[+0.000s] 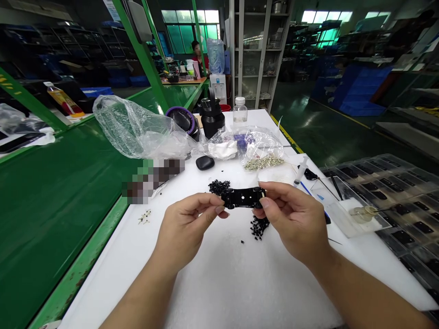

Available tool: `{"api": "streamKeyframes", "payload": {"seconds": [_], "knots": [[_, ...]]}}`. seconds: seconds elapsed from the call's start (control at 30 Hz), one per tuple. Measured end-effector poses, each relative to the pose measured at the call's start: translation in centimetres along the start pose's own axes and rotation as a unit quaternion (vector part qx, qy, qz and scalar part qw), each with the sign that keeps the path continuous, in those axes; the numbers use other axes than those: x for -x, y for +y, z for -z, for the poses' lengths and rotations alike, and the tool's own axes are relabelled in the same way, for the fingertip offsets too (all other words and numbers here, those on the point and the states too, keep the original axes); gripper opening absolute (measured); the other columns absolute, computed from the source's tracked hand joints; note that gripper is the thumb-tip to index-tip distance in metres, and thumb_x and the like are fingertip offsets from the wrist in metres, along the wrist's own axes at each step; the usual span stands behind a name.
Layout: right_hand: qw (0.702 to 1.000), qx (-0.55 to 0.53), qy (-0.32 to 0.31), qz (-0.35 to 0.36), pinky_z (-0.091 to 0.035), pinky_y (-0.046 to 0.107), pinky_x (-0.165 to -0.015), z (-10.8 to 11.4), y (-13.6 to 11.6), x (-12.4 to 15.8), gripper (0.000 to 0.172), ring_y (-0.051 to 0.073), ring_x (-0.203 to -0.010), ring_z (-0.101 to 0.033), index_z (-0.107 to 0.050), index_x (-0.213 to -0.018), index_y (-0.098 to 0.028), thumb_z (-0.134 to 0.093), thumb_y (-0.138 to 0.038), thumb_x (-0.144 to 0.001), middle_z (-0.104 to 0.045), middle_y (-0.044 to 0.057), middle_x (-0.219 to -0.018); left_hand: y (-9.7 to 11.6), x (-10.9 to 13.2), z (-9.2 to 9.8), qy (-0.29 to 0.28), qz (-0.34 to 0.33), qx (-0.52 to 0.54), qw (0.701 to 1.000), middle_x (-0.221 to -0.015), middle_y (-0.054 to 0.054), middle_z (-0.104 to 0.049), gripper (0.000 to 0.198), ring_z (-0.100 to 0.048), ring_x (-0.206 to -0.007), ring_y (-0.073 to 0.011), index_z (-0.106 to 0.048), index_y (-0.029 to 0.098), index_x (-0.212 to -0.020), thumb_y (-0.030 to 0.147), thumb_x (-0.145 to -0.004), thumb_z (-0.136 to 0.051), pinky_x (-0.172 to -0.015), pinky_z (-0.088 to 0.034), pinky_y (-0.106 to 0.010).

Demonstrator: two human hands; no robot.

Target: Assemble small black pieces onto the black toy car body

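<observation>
A small black plastic part like a toy car chassis (243, 198), with a flat middle, holes and knobbed ends, is held up above the white table between both hands. My left hand (192, 221) pinches its left end between thumb and fingertips. At the right end, my right hand (295, 214) grips it with thumb and fingers; a small pale piece shows by that thumb, its kind too small to tell. Behind the chassis lies a pile of tiny black pieces (218, 185). Another black pile (259, 227) sits below its right end, partly hidden by my right hand.
Small pale pieces (144, 216) lie at left. Farther back are a clear bag of pale pieces (263, 155), a black case (205, 162), a black flask (211, 116) and a plastic bottle (240, 111). A syringe (301, 172) and compartment trays (404, 214) are at right.
</observation>
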State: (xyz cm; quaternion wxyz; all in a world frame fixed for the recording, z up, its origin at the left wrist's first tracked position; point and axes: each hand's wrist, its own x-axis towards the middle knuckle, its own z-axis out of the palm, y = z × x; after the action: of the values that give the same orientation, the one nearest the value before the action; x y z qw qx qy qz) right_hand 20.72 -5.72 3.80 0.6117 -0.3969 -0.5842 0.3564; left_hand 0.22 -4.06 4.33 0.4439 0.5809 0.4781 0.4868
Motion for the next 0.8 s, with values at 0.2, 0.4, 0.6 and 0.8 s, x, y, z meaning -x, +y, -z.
{"api": "streamKeyframes", "payload": {"seconds": [0.2, 0.4, 0.6, 0.8], "knots": [[1.000, 0.010, -0.003, 0.008, -0.065, 0.020, -0.068, 0.03, 0.08, 0.12, 0.030, 0.010, -0.070, -0.073, -0.070, -0.112, -0.030, -0.065, -0.012, -0.088, -0.072, -0.004, -0.084, -0.18, 0.02, 0.28, 0.000, -0.002, -0.047, 0.999, -0.070, 0.002, -0.074, 0.009, -0.069, -0.069, -0.0146, -0.073, 0.025, -0.082, 0.034, -0.081, -0.073, -0.069, -0.053, -0.025], [0.999, 0.031, -0.013, 0.028, -0.066, 0.026, -0.067, 0.09, 0.29, 0.34, 0.032, 0.014, -0.077, -0.073, -0.069, -0.114, -0.031, -0.065, -0.013, -0.088, -0.073, -0.002, -0.091, -0.03, -0.08, 0.15, -0.004, 0.011, -0.050, 0.999, -0.070, 0.002, -0.073, 0.010, -0.068, -0.067, -0.0142, -0.071, 0.024, -0.082, 0.033, -0.080, -0.074, -0.067, -0.053, -0.025], [0.992, 0.086, -0.020, 0.086, -0.066, 0.028, -0.069, 0.30, 0.24, 0.50, 0.038, 0.015, -0.078, -0.073, -0.068, -0.116, -0.030, -0.066, -0.008, -0.085, -0.074, -0.001, -0.097, 0.41, -0.35, 0.02, -0.021, 0.046, 0.036, 0.998, -0.065, 0.005, -0.073, 0.014, -0.068, -0.063, -0.0120, -0.063, 0.023, -0.081, 0.026, -0.078, -0.077, -0.065, -0.052, -0.022], [0.989, 0.100, -0.028, 0.109, -0.064, 0.028, -0.067, 0.44, 0.07, 0.46, 0.041, 0.014, -0.074, -0.072, -0.068, -0.116, -0.030, -0.065, -0.005, -0.084, -0.074, -0.001, -0.098, 0.46, -0.38, 0.11, -0.035, 0.065, 0.078, 0.994, -0.067, 0.002, -0.075, 0.015, -0.068, -0.062, -0.0113, -0.071, 0.023, -0.088, 0.026, -0.075, -0.080, -0.065, -0.053, -0.020]]}}
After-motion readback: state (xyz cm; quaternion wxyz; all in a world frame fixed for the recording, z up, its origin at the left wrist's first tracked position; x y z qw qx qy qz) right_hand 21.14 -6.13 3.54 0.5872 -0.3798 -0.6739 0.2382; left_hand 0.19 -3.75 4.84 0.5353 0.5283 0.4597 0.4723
